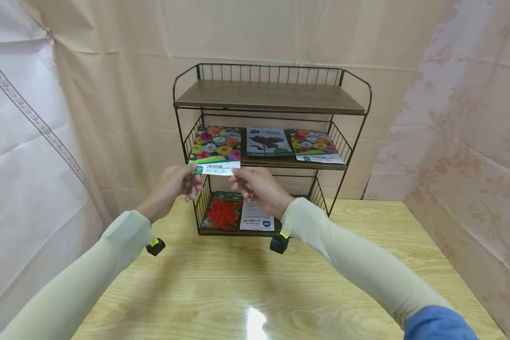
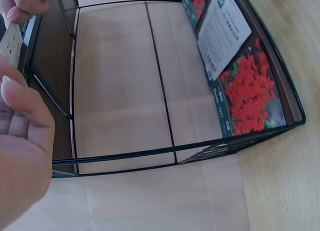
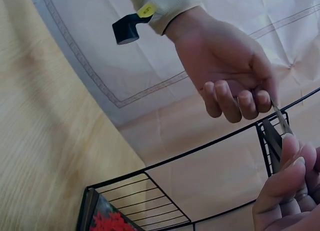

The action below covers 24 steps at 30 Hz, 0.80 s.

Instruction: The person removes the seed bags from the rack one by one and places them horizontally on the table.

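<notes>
My left hand (image 1: 174, 183) pinches the near left corner of a flower seed packet (image 1: 216, 147), and my right hand (image 1: 263, 188) pinches its near right corner. Colourful blooms cover the packet above a white printed strip. It is at the left of the rack's middle shelf, its near edge out past the shelf front; whether it rests on the shelf I cannot tell. Both wrist views show the packet (image 3: 281, 118) almost edge-on between thumb and fingers. To its right on that shelf lie a grey packet (image 1: 267, 141) and a similar flower packet (image 1: 314, 144).
The dark wire rack has a brown top shelf (image 1: 267, 97). Its bottom level holds a red-flower packet (image 2: 250, 93) and a white printed packet (image 2: 223, 33). Beneath is a wooden table (image 1: 204, 283); cloth curtains (image 1: 123, 94) hang behind and at both sides.
</notes>
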Each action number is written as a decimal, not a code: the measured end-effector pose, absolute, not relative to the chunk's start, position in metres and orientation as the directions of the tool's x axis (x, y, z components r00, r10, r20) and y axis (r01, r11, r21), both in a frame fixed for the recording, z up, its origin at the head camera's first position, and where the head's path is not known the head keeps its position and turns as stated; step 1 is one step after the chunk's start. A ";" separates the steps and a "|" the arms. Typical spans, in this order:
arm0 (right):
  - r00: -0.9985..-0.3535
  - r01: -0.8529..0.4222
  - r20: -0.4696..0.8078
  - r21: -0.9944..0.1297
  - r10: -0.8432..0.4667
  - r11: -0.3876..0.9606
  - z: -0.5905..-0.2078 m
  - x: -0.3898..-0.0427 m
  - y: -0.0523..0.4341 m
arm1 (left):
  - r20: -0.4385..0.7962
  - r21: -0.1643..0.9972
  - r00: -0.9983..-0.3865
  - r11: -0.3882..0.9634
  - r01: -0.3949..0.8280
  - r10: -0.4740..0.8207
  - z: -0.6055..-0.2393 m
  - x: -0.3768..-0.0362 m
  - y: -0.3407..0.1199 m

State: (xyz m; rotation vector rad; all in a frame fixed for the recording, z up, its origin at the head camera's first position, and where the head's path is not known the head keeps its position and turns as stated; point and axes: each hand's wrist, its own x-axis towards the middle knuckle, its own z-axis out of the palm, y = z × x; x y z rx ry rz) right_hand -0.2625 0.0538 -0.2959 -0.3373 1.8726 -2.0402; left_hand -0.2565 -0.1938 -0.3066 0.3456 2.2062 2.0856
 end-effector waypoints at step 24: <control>-0.853 -0.059 0.061 -0.998 -0.518 -0.020 -0.328 -0.231 0.075 | 0.115 0.983 -0.953 0.108 0.151 0.280 -0.338 -0.206 -0.196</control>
